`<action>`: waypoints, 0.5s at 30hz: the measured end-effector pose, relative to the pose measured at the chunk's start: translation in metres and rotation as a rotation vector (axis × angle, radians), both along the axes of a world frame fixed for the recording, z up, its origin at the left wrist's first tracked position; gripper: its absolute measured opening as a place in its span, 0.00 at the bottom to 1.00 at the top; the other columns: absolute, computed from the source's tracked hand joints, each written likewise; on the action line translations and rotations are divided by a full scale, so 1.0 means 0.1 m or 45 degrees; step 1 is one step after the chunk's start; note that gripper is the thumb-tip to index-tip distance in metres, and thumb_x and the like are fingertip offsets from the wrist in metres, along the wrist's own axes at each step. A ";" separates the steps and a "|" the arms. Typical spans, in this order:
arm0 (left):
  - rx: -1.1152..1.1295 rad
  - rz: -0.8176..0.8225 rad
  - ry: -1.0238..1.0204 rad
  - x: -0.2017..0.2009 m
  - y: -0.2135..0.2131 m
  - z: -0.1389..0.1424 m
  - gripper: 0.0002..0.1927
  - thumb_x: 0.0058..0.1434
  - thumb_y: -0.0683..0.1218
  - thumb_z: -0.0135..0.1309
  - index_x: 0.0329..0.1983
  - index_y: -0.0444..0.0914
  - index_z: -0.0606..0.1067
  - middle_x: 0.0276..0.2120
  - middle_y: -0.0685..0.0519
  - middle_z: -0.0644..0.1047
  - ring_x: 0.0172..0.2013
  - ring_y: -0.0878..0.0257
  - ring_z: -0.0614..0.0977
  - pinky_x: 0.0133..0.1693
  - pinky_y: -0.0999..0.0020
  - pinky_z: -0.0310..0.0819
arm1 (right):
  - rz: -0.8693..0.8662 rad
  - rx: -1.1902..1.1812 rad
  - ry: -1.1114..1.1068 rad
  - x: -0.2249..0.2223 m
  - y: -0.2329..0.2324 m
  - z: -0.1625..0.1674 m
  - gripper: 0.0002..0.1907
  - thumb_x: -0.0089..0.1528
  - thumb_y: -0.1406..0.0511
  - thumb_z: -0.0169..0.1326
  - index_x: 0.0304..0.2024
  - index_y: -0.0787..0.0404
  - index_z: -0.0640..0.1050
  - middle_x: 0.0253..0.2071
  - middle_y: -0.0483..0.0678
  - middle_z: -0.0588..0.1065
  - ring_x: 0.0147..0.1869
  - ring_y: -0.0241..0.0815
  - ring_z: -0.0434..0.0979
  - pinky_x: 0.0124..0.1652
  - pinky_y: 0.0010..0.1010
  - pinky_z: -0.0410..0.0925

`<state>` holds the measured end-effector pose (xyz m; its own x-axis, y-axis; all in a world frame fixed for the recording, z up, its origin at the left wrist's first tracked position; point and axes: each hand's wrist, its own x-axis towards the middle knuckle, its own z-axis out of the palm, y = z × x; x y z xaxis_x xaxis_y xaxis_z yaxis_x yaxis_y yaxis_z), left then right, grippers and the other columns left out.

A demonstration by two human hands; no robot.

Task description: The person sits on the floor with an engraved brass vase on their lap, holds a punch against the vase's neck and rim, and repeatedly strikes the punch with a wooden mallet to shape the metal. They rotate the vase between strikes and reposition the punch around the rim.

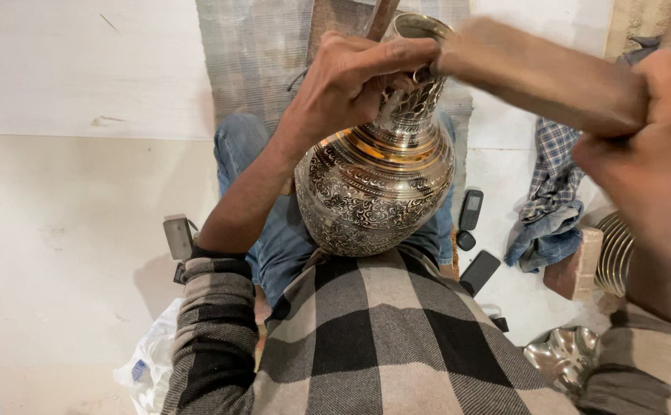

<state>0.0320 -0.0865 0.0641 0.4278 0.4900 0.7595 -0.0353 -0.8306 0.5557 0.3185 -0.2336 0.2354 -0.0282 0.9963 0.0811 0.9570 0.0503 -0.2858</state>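
Left grip (351, 84) clasping engraved vase (378, 184) neck, right hand (651, 154) gripping wooden mallet (539, 73)

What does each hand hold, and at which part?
The left hand grips the engraved metal vase at its neck. The right hand holds a wooden mallet by one end.

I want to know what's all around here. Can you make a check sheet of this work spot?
Surface: pale floor; person sits on it, vase on lap.
Job's things: engraved metal vase; wooden mallet, blurred.
Clutter: phones, checked cloth, white bag, metal bowl, stacked discs, wood block.
Hands: left hand grips the vase neck; right hand holds the mallet.
Cables: nothing seen.
Surroundings: woven mat ahead.
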 end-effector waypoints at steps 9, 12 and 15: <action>-0.057 -0.024 0.219 0.13 -0.16 0.18 0.30 0.68 0.30 0.50 0.68 0.50 0.67 0.46 0.50 0.85 0.38 0.63 0.88 0.34 0.74 0.86 | -0.173 0.015 0.735 0.02 -0.16 -1.32 0.04 0.58 0.74 0.58 0.30 0.64 0.76 0.23 0.44 0.72 0.24 0.34 0.71 0.26 0.26 0.65; 0.046 0.116 0.464 0.13 -0.22 0.25 0.35 0.63 0.30 0.52 0.70 0.51 0.67 0.41 0.50 0.85 0.29 0.63 0.85 0.28 0.70 0.83 | -0.298 -0.092 0.813 -0.06 -0.34 -1.60 0.05 0.58 0.71 0.63 0.34 0.65 0.78 0.27 0.42 0.74 0.29 0.30 0.71 0.31 0.25 0.65; 0.101 0.125 0.529 0.12 -0.21 0.28 0.38 0.63 0.29 0.53 0.72 0.53 0.65 0.41 0.51 0.85 0.28 0.63 0.84 0.29 0.69 0.83 | -0.340 -0.114 0.822 -0.08 -0.40 -1.64 0.06 0.58 0.71 0.64 0.35 0.65 0.79 0.27 0.43 0.75 0.30 0.28 0.71 0.31 0.25 0.65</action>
